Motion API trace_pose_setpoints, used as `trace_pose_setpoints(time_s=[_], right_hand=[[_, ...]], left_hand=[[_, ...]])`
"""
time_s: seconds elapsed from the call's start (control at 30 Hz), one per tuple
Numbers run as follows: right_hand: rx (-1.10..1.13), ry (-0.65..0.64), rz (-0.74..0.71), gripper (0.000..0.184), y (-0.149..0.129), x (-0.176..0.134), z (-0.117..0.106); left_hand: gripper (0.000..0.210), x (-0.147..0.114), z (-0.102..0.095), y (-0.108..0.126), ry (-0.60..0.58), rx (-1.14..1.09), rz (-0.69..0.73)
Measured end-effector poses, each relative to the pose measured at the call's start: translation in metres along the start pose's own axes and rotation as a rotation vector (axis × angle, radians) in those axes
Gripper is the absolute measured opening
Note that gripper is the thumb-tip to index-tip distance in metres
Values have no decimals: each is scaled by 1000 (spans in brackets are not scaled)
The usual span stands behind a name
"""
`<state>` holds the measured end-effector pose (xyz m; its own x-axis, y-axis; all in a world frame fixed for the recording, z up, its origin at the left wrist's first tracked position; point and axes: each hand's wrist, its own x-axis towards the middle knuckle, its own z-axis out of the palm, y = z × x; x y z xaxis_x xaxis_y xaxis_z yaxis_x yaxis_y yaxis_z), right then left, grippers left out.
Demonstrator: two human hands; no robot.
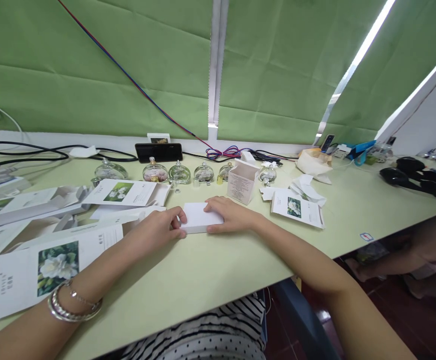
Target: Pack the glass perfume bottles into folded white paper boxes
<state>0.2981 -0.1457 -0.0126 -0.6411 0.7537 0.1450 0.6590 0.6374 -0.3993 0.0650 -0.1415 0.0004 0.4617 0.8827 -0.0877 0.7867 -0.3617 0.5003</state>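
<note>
A small white box (195, 217) lies flat on the table in front of me, between both hands. My left hand (167, 223) grips its left end, thumb and fingers bent around the edge. At the other end, my right hand (225, 214) has its fingers over the top and its thumb along the near side. Behind the box stands an upright open carton (242, 184) with printed text. Several round glass perfume bottles (179, 173) are lined up farther back, with small caps near them.
Flattened flower-printed cartons (58, 265) cover the left side. Another opened carton (296, 207) lies at right, near a cloth pouch (314, 164). A phone (159, 152) leans at the back by tangled cables (225, 152). Black headphones (415, 177) and another person's legs (409, 257) are at far right.
</note>
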Motion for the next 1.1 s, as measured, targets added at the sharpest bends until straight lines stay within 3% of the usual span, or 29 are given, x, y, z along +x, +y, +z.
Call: trace_pose_setpoints(time_s=[0.33, 0.73, 0.8, 0.97, 1.1], right_hand=[[111, -9, 34, 65, 8, 0, -2], [65, -32, 14, 71, 5, 0, 3], [59, -36, 23, 70, 5, 0, 3], [53, -56, 39, 70, 6, -2, 1], [45, -58, 44, 74, 6, -2, 1]], left_hand=[[22, -2, -3, 10, 99, 8, 18], [17, -2, -1, 6, 60, 128, 79], [23, -1, -2, 5, 78, 196, 66], [70, 0, -3, -3, 152, 448, -21], [71, -2, -1, -1, 122, 415, -48]])
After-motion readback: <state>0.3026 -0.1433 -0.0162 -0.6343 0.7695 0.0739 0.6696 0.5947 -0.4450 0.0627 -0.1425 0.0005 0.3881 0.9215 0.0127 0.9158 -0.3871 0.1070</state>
